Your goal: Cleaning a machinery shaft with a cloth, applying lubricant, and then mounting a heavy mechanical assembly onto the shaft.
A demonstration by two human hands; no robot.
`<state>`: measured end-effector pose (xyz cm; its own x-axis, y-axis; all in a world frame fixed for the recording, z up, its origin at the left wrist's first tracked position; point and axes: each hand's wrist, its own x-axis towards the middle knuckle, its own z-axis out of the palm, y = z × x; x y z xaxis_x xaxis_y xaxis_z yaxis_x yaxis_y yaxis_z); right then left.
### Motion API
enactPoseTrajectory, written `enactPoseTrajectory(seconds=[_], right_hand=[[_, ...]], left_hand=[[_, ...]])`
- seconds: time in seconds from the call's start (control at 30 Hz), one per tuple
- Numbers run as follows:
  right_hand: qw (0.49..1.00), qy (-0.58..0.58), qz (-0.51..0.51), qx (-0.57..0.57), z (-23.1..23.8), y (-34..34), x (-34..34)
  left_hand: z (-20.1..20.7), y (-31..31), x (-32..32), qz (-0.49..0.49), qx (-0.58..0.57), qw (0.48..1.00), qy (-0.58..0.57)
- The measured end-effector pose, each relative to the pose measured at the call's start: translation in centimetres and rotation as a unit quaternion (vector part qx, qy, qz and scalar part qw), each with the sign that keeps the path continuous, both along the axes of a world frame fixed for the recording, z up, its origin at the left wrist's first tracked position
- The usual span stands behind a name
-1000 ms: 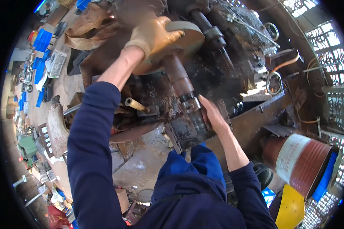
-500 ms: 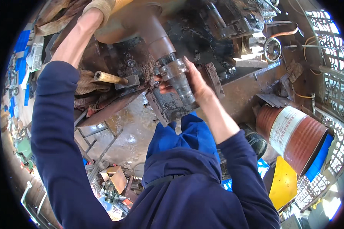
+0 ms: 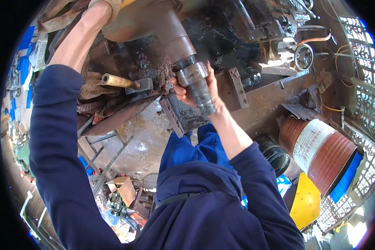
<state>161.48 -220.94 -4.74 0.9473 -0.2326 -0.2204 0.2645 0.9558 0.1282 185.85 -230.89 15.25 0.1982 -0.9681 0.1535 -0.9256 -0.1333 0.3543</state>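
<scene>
since the earliest frame, the right hand (image 3: 213,85) has moved from the side of the dark steel shaft (image 3: 180,50) to cup its stepped end from beneath — fingers curled up on the left, gripping. directly ahead of the person, the shaft's long axis slants from a large disc (image 3: 125,27) at the top down and slightly right, its narrow end pointing toward the person's body, while the left hand (image 3: 116,4), gloved, is cut off at the upper edge — whether its fingers are closed cannot be told.
</scene>
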Motion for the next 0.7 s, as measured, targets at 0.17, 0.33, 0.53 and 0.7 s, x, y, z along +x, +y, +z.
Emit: enactPoseTrajectory(seconds=[0.17,0.33,0.53,0.7], right_hand=[[0.784,0.372,0.031,-0.495,5.5,-1.7,-1.8],[0.668,0.467,0.099,-0.571,6.9,-1.8,-0.3],[0.996,-0.069,0.003,0.049,-1.3,0.6,0.6],[0.826,0.355,0.039,-0.437,7.1,-2.7,-1.8]], left_hand=[[-0.4,0.7,1.3,-0.016,-0.007,0.999,-0.039],[0.0,0.6,0.9,-0.015,-0.026,0.998,-0.059],[-0.2,0.3,1.3,-0.031,-0.034,0.997,-0.069],[-0.4,0.6,0.6,-0.011,-0.011,0.998,-0.055]])
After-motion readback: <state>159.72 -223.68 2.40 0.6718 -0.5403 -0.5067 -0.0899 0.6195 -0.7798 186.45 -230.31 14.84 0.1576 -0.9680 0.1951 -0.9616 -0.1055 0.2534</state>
